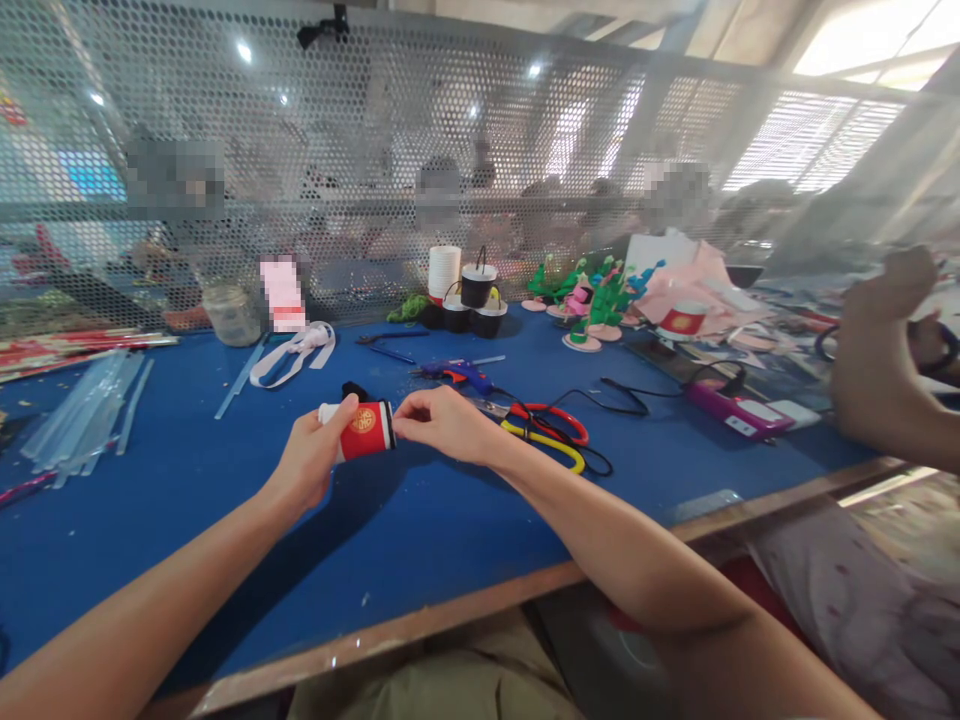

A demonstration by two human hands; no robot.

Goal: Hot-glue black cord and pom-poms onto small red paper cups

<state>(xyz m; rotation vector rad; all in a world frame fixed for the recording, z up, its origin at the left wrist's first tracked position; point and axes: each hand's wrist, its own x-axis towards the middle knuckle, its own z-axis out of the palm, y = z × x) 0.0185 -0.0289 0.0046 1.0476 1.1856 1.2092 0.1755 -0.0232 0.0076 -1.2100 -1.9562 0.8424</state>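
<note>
A red and white paper cup (364,432) with a gold emblem lies sideways in my left hand (309,455), whose fingers wrap its base end. Around its rim, on the right, runs a black band (391,424). My right hand (450,422) is pinched closed at that rim; what sits between its fingertips is too small to make out. Something dark (355,392) shows just behind the cup. Right of my right hand lie scissors (551,430) with red and yellow handles. A blue glue gun (461,374) rests beyond.
Clear glue sticks (86,415) lie left, near white ribbon (296,360). Black-wrapped cups (478,287), a white cup stack (444,270) and green craft figures (604,300) stand behind. A purple power strip (735,412) with cables lies right, near another person's arm (885,370).
</note>
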